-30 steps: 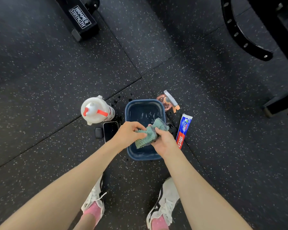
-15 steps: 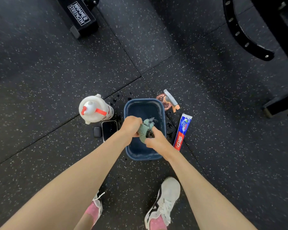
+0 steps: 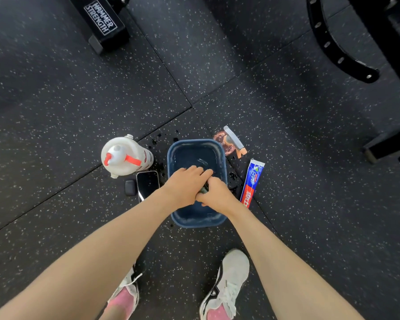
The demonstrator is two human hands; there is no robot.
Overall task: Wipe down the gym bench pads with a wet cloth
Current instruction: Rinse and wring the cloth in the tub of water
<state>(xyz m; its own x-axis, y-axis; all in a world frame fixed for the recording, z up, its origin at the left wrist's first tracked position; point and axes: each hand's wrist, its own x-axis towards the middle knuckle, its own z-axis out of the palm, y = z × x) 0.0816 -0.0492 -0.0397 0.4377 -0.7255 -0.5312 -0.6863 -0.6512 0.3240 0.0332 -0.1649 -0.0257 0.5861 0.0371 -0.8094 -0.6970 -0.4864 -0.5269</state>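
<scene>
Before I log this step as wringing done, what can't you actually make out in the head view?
- Green mesh cloth: only a sliver shows; left hand and right hand are clenched over it, so its wetness is unreadable.
- Dark blue plastic basin: the hands hide its middle; water depth unclear.
- Black smartphone: the left forearm covers its near end.
- Black gym bench frame: cut by the top edge; pads unseen.

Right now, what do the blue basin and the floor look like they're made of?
Blue basin: probably moulded plastic, smooth with a slight sheen and rounded corners. Floor: likely matte rubber gym tiles, black with white flecks and visible seams.
</scene>
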